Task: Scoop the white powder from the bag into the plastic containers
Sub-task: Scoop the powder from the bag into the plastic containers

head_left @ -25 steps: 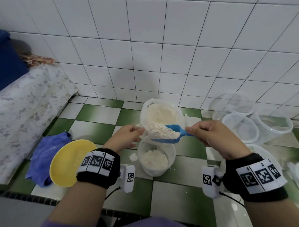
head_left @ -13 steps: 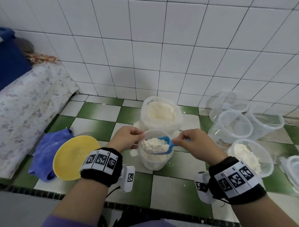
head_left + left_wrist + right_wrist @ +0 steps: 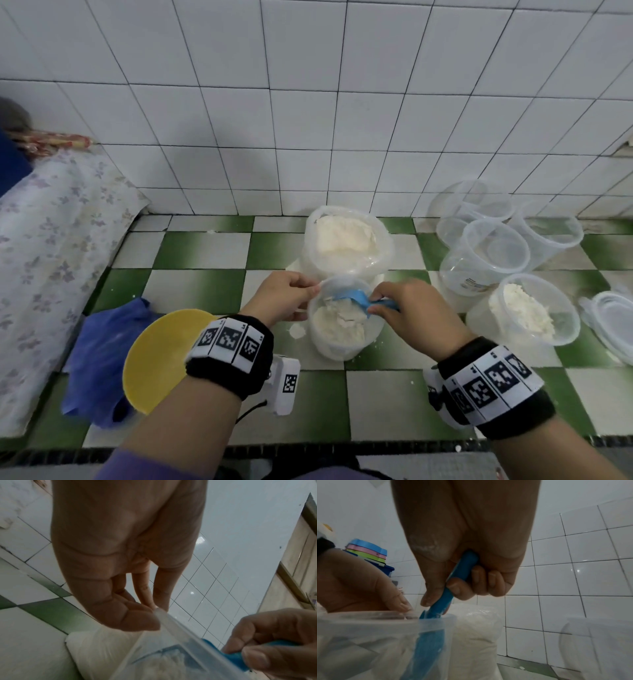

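**Scoop tipped into the tub, left hand steadying the rim**

The right hand (image 3: 407, 308) is gripping the blue scoop (image 3: 356, 298) by its handle, fingers curled tight around it, thumb lying along the top. The scoop's bowl is sitting down inside the clear plastic container (image 3: 342, 346), tilted over, with white powder (image 3: 337, 322) piling up underneath it. The right wrist view is showing the blue blade through the container wall, well below the rim.

The left hand (image 3: 286, 296) is pinching the container's rim on its left side, thumb and fingertips closed on the lip, the other fingers loosely curled.

That container is standing on the green-and-white checked tile floor (image 3: 212, 291), roughly in the middle, just in front of the open bag (image 3: 346, 240) of powder, which is sitting close to the back wall. The two are touching or nearly so; can't tell which.

Over toward the right edge of the floor, a second tub (image 3: 527, 311) is already holding powder, with a cluster of empty clear tubs (image 3: 493, 253) behind it against the wall and some lids (image 3: 613, 325) at the far right. On the left, a yellow plate (image 3: 154, 359) is lying partly on a blue cloth (image 3: 99, 356), beside a flowered fabric (image 3: 44, 260) along the left edge.
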{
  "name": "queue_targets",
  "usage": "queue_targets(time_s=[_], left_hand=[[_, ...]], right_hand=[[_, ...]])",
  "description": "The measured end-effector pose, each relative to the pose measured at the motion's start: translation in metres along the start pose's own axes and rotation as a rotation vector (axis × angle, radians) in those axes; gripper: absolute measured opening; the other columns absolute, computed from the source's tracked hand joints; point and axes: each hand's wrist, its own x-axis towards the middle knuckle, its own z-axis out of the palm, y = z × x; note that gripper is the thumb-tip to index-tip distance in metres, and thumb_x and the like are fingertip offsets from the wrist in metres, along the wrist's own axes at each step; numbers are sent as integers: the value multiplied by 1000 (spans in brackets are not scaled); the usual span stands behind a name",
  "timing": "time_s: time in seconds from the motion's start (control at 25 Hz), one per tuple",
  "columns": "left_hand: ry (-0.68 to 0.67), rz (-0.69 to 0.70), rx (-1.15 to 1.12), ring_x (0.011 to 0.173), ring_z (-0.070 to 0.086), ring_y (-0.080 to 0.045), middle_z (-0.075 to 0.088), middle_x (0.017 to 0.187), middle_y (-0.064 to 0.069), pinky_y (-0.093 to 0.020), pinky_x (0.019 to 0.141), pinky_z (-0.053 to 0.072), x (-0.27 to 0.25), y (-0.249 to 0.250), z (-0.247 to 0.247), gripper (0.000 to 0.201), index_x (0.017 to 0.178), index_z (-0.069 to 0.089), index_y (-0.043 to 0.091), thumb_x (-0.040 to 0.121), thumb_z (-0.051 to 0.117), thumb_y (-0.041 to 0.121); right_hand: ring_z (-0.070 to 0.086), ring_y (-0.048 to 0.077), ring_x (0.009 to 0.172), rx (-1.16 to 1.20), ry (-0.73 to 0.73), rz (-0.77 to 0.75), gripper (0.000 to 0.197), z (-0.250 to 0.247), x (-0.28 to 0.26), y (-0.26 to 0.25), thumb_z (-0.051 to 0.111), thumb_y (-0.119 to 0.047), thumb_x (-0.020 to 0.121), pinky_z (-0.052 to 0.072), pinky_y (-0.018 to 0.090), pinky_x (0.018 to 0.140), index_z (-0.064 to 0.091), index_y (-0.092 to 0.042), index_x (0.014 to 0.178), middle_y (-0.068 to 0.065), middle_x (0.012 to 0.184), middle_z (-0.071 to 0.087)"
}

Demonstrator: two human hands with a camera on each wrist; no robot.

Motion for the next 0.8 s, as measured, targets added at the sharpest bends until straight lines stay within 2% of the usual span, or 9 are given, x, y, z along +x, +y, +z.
queue_targets(time_s=[0.24, 0.44, 0.56, 0.68, 0.8], left_hand=[[-66, -14, -62, 81, 66, -19, 68, 105, -12, -25, 58, 55, 3, -4, 0, 17, 107, 65, 7, 92, 64, 15], [-102, -61, -53, 83, 67, -20, 69, 108, -14, -29, 62, 57, 5, 0, -2, 18, 109, 62, 8, 92, 63, 15], [-117, -92, -47, 82, 68, -20, 70, 105, -12, -30, 64, 58, 6, 2, -2, 20, 110, 60, 8, 92, 64, 16], [-121, -124, -65, 77, 69, -17, 71, 95, -7, -31, 63, 57, 5, 5, -3, 22, 110, 58, 9, 91, 65, 18], [-95, -140, -95, 81, 69, -20, 71, 97, -7, -31, 65, 57, 7, 8, -6, 33, 109, 58, 10, 88, 68, 34]], right_hand=[[56, 26, 75, -46, 106, -31, 11, 12, -10, 5, 72, -25, 81, 47, 37, 66, 73, -21, 92, 4, 73, 61], [52, 24, 67, -14, 151, -92, 17, 8, -9, 12, 75, -9, 76, 44, 32, 59, 74, -22, 86, 2, 69, 53], [51, 20, 68, -13, 138, -100, 19, 0, -9, 15, 74, -10, 78, 45, 33, 62, 74, -26, 87, -2, 71, 54], [56, 15, 75, 100, 60, -64, 15, -9, -9, 19, 66, -18, 85, 49, 36, 73, 73, -31, 91, -7, 79, 65], [62, 14, 81, 256, -50, 73, 13, -31, -6, 17, 59, -28, 91, 51, 34, 78, 71, -28, 93, -4, 85, 71]])
